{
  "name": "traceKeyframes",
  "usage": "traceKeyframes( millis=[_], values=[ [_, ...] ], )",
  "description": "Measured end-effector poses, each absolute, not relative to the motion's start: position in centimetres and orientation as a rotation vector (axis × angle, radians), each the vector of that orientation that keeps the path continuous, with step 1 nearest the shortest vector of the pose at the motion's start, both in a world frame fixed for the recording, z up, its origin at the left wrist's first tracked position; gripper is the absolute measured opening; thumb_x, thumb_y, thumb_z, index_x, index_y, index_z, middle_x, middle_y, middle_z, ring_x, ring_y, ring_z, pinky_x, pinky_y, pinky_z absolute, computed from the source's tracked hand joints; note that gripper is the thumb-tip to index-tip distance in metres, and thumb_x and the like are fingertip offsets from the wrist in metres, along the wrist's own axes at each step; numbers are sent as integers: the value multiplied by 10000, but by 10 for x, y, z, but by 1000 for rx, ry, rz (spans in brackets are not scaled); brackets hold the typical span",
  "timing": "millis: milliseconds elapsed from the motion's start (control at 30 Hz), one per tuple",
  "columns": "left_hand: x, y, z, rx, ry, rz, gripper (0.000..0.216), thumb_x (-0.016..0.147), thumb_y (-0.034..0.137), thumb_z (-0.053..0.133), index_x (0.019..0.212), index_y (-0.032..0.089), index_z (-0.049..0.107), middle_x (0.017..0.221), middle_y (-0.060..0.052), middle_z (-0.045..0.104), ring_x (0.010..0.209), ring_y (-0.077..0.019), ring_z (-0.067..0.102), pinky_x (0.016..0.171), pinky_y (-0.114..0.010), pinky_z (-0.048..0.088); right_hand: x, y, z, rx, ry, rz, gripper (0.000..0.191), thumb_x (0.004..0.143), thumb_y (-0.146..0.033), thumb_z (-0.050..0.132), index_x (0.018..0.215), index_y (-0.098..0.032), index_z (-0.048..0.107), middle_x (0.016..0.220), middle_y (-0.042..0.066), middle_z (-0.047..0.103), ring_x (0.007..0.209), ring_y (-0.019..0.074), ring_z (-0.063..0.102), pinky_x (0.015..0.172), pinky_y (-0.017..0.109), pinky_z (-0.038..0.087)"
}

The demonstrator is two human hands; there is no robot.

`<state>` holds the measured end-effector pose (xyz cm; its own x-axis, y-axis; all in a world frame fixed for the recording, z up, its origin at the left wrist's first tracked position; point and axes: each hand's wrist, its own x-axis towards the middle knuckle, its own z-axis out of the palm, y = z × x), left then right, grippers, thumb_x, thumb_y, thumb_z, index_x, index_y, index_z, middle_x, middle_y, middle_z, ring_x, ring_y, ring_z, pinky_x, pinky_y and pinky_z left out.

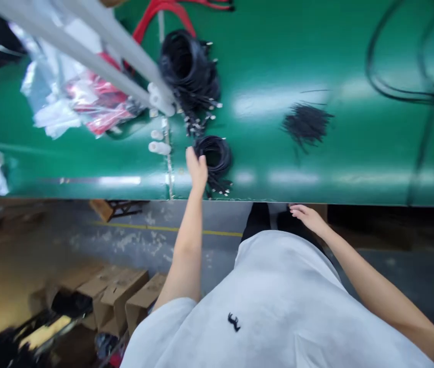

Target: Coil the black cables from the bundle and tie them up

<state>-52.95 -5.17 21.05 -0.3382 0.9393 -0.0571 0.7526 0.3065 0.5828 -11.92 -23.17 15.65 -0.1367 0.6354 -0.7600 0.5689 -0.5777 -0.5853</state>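
Observation:
My left hand (197, 169) is at the left side of a small coil of black cables (222, 156) lying on the green tabletop, its thumb and fingers closed on the coil's edge. Silver connector ends stick out at the coil's lower side. Right behind it sits a larger bundle of coiled black cables (191, 69) with many metal-tipped ends. My right hand (309, 219) hangs just below the table's front edge, fingers stretched out, with nothing visible in it.
A pile of short black strips (306, 122) lies right of centre. Grey posts (124, 56) rise at the left, beside white plastic fittings (159, 148) and bagged red items (101, 97). Red cables (163, 7) lie at the back. Cardboard boxes (119, 294) stand on the floor.

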Motion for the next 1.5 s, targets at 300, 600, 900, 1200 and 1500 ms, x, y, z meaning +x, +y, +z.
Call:
traceKeyframes(
  millis=[300, 600, 900, 1200, 1500],
  values=[
    [-496, -131, 238, 1450, 2280, 1034, 455, 857, 187, 509, 1306, 123, 552, 1341, -138, 591, 1229, -207, 577, 1047, -358, 477, 92, -250, 136, -2797, -1114, 1353, 369, 945, -395, 597, 1186, -119, 644, 1257, 135, 640, 1201, 252, 591, 1077, 498, 422],
    [-291, -258, 228, 1766, 1524, 390, 298, 960, 317, 453, 1124, 196, 670, 1186, -98, 702, 1151, -212, 642, 1063, -408, 487, 144, -230, 134, -2581, -1411, 1069, 380, 1014, -384, 391, 1056, -160, 694, 1041, 104, 715, 979, 202, 649, 850, 287, 469],
    [-221, -293, 240, 1871, 1259, 50, 332, 970, 277, 441, 1218, 205, 650, 1261, -85, 695, 1199, -210, 642, 1077, -398, 493, 158, -187, 154, -2444, -1396, 846, 217, 899, -229, 519, 1060, -121, 615, 1127, 206, 621, 1025, 280, 596, 889, 359, 419],
    [-206, -299, 248, 1673, 1346, 178, 358, 945, 307, 435, 1213, 207, 651, 1238, -96, 702, 1157, -228, 667, 1061, -436, 509, 164, -278, 252, -2011, -1205, 1084, 266, 956, -448, 379, 899, -216, 496, 630, -25, 441, 548, 125, 397, 528, 239, 342],
    [-38, -346, 290, 1745, 319, 179, 648, 807, 325, 711, 1413, 443, 513, 1557, 50, 451, 1497, -193, 337, 1262, -298, 231, 137, -432, 368, -708, -986, 1854, 309, 831, -638, 599, 803, -332, 624, 466, -29, 406, 373, 129, 362, 366, 270, 316]
  ],
)
